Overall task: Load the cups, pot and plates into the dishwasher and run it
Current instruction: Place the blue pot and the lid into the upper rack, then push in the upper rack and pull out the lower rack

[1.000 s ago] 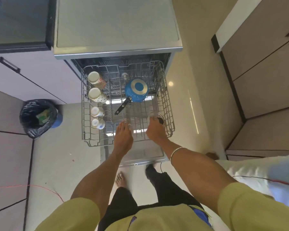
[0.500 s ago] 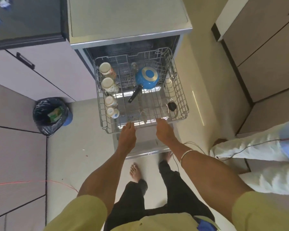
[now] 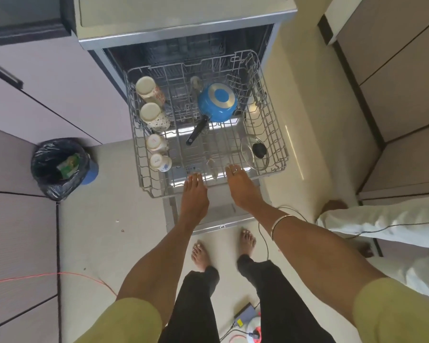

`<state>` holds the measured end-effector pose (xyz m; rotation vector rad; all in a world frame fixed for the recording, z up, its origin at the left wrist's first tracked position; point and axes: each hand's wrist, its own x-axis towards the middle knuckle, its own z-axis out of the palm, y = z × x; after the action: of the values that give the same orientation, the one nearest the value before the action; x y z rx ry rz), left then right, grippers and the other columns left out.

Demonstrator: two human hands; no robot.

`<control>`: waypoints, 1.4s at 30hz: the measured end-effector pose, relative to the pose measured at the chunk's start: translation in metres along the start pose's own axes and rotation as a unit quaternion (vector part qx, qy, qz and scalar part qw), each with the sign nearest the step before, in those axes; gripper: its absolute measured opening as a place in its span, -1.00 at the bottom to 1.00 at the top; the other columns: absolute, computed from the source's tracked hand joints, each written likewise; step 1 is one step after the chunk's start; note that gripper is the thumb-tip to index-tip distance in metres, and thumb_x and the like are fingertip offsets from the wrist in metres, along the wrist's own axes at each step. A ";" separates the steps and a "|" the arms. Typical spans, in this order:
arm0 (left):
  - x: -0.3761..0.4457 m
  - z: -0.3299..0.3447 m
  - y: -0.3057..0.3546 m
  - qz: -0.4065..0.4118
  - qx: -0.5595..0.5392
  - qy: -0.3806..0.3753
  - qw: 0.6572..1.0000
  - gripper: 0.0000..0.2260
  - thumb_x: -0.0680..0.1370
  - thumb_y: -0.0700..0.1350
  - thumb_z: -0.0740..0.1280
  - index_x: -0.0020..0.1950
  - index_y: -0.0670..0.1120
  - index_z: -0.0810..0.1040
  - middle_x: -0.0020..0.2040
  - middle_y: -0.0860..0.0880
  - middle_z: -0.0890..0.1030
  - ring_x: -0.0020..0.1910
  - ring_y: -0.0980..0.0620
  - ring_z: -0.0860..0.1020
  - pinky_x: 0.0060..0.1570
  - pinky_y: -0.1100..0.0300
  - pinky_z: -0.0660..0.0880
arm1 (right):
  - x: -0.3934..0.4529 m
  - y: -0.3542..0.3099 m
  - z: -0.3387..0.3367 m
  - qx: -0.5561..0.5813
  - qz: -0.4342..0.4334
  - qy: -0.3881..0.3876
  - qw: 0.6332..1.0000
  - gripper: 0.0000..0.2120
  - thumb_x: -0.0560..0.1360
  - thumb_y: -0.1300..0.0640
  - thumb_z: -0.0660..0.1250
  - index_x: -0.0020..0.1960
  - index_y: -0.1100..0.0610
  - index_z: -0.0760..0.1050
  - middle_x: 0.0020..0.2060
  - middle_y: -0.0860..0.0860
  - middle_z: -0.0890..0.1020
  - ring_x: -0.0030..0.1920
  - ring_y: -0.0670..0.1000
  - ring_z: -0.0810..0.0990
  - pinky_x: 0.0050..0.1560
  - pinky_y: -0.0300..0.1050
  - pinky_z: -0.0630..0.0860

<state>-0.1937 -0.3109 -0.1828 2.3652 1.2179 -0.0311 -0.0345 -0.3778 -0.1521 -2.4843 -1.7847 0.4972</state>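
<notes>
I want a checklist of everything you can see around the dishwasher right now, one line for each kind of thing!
Surface: pale floor, small specks.
Job's things: four cups upside down along the rack left side; blue pot upside down at back; glass lid front right; plates: nothing seen.
Clutter: bin with black bag.
Hands: left hand and right hand, fingers straight, at the rack's front edge.
Cables: red wire; black cable.
Surroundings: cabinets; another person's white sleeve.
</notes>
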 end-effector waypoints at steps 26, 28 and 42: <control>0.056 0.067 -0.026 0.054 0.006 0.242 0.969 -0.58 0.55 -0.39 0.22 0.41 -0.21 0.46 0.45 -0.17 0.45 0.46 -0.22 0.36 0.47 -0.12 0.23 | 0.050 0.042 0.083 0.060 -0.084 0.231 0.967 -0.62 0.66 0.16 0.13 0.44 0.25 0.39 0.37 0.16 0.49 0.46 0.14 0.36 0.53 0.05 0.19; 0.066 0.067 -0.029 0.061 0.009 0.261 0.963 -0.47 0.46 -0.47 0.29 0.42 -0.20 0.45 0.46 -0.16 0.43 0.46 -0.21 0.35 0.49 -0.07 0.18 | 0.061 0.044 0.083 0.048 -0.092 0.248 0.963 -0.61 0.63 0.19 0.20 0.44 0.25 0.39 0.37 0.16 0.49 0.45 0.14 0.36 0.53 0.04 0.19; 0.140 0.066 -0.042 0.105 -0.014 0.382 0.918 -0.57 0.69 -0.06 -0.03 0.42 -0.14 0.48 0.47 -0.08 0.44 0.47 -0.17 0.36 0.31 -0.18 0.37 | 0.133 0.049 0.087 0.041 -0.126 0.389 0.912 -0.59 0.68 0.13 0.02 0.41 0.27 0.44 0.36 0.13 0.51 0.45 0.12 0.37 0.51 0.06 0.19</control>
<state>-0.1289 -0.2114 -0.2903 2.5408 1.2345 1.0608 0.0242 -0.2839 -0.2760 -1.9128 -1.6249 -0.3847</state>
